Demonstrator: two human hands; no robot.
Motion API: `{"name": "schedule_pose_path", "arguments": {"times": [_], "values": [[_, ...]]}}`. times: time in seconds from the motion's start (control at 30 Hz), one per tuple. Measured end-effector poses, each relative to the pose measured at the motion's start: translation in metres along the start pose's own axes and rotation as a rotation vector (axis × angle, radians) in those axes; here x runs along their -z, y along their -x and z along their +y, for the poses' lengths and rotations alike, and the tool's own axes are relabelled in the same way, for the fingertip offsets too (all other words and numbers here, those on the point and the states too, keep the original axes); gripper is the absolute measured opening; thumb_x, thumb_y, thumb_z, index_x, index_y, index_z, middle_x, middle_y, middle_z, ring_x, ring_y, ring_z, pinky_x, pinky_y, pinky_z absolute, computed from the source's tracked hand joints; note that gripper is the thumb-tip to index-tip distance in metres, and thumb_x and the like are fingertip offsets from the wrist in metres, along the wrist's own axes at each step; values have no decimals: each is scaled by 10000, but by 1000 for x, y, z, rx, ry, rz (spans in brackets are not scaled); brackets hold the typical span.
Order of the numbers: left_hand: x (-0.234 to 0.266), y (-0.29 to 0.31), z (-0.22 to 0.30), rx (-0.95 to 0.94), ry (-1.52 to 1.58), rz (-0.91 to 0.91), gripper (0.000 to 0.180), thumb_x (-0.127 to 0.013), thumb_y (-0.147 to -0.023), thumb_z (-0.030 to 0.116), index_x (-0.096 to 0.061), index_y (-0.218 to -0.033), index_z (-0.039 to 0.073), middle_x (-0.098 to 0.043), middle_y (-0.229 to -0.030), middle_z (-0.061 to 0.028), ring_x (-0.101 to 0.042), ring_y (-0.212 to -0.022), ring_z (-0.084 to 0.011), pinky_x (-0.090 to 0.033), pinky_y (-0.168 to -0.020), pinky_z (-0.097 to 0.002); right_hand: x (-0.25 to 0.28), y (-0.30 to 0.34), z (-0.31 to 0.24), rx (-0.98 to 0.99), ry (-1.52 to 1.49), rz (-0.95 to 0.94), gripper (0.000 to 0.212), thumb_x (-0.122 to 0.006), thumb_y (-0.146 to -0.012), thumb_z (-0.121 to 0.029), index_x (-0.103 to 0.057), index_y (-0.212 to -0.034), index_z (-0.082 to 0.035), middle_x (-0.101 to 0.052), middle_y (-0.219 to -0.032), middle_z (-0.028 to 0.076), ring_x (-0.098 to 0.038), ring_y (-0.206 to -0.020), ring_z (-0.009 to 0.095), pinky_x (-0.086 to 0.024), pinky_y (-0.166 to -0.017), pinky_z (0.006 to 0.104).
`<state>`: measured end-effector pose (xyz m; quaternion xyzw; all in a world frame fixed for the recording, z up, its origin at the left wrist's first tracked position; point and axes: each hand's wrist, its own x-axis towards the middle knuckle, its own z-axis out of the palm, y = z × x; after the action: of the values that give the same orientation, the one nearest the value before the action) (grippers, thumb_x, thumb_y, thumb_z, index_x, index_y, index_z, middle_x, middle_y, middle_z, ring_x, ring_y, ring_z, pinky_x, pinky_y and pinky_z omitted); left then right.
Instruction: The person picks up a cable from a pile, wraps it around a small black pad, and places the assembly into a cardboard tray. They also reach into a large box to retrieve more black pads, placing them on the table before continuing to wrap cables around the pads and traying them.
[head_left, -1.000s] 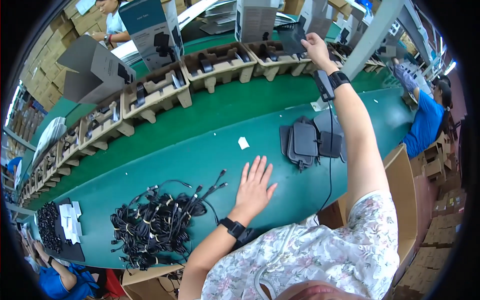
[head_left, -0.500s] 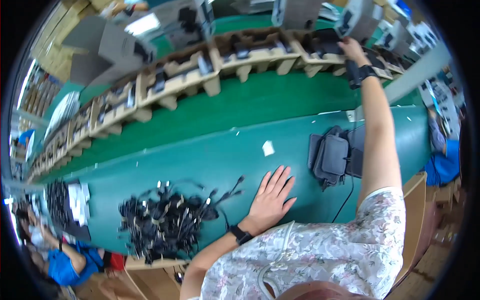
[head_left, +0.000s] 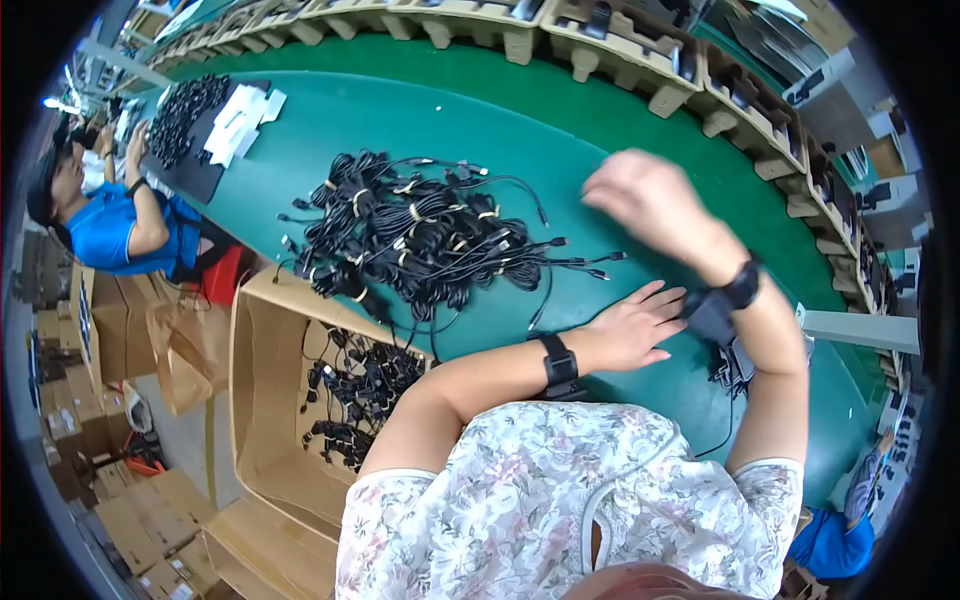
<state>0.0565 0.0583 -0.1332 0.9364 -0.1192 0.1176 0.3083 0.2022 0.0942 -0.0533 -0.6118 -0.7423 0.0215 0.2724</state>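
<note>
In the head view, rests the left hand (head_left: 635, 325) palm-down and flat on the green workbench (head_left: 330, 108), just right of the pile of bundled black cables (head_left: 420, 240), with fingers spread, thumb set apart on the body side and grasp fully released. Points these fingers away from the pile, near its loose plug ends (head_left: 616, 257) but apart from them. Lays the left forearm (head_left: 490, 370) across the body side of the pile, elbow bent out leftward, with a black wristband (head_left: 556, 362) around the wrist.

Holds the right hand (head_left: 650, 200) raised, right of the pile and farther from the body than the left hand, fingers directed back toward the pile. Cannot tell, through the blur, whether clenched, loosely curled or grasping something small. Angles the right forearm (head_left: 778, 328) inward from an elbow well right of the pile, with a box-shaped black device (head_left: 708, 318) close by the wrist.

Has a cardboard box (head_left: 265, 410) of more cables on the body side of the pile, a black mat (head_left: 196, 180) with white papers (head_left: 238, 122) beyond its left, and molded pulp trays (head_left: 620, 48) beyond its far side.
</note>
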Motion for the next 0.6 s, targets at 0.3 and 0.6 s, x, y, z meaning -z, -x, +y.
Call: {"name": "schedule_pose_path", "arguments": {"times": [0.3, 0.6], "values": [[-28, 9, -6, 211, 489, -121, 290, -526, -841, 136, -556, -1122, 75, -596, -1099, -133, -549, -1043, -276, -420, -918, -358, -82, -76, -57, -542, -108, -521, 359, -673, -780, -416, -608, -810, -64, -591, -733, 100, -579, -717, 276, -462, -617, 363], [-29, 4, -19, 129, 425, -103, 327, -516, -838, 104, -545, -1160, 59, -572, -1164, -147, -522, -1095, -274, -402, -922, -360, -112, -48, -20, -609, -449, -433, 519, -684, -725, -530, -597, -876, -41, -628, -810, 73, -602, -816, 193, -458, -699, 305]]}}
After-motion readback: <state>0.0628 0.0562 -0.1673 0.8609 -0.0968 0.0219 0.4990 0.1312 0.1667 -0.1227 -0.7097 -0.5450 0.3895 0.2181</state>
